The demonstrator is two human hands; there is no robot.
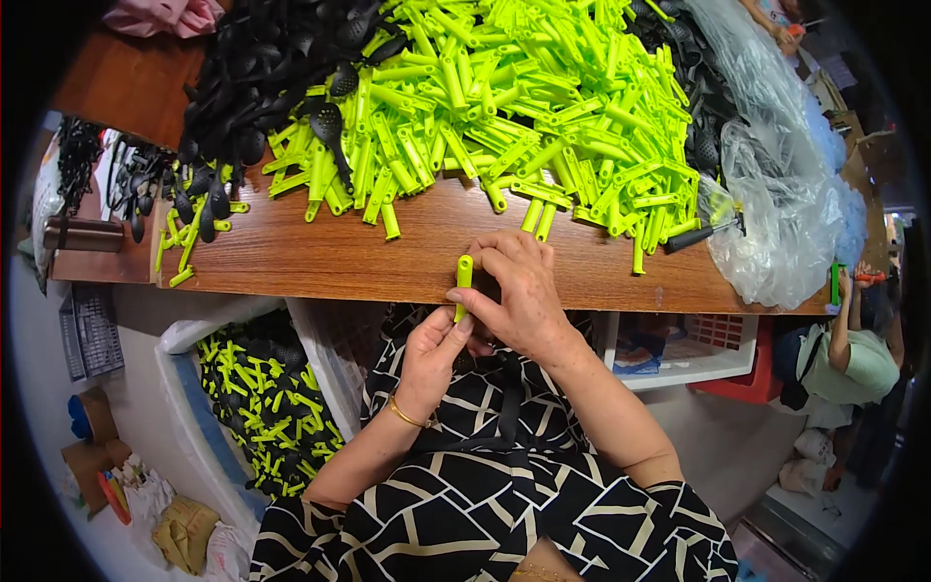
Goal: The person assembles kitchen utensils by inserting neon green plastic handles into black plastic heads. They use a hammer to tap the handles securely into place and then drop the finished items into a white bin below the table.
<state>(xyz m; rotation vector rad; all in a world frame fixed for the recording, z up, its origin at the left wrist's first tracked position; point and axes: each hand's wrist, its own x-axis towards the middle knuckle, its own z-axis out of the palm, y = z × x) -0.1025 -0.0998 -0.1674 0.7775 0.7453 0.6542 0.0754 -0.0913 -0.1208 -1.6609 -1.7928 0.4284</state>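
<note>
A lime-green plastic handle (465,275) with a small hole near its upper end stands upright at the table's front edge. My left hand (434,357) pinches its lower end between thumb and fingers. The thumb and curled fingers of my right hand (522,299) close on it from the right side. Whether anything else is inside my fingers is hidden. Just beyond my hands lies a big heap of the same green handles (543,97), a few of them loose at its front. Black slotted spoon heads (327,124) are piled to the left of the heap.
The brown wooden table (388,262) spans the view. Clear plastic bags (776,223) lie at its right, beside a black-handled tool (690,238). A white bin (179,339) below left holds green-and-black pieces. Another white crate (679,369) stands below right. A person (858,359) works farther right.
</note>
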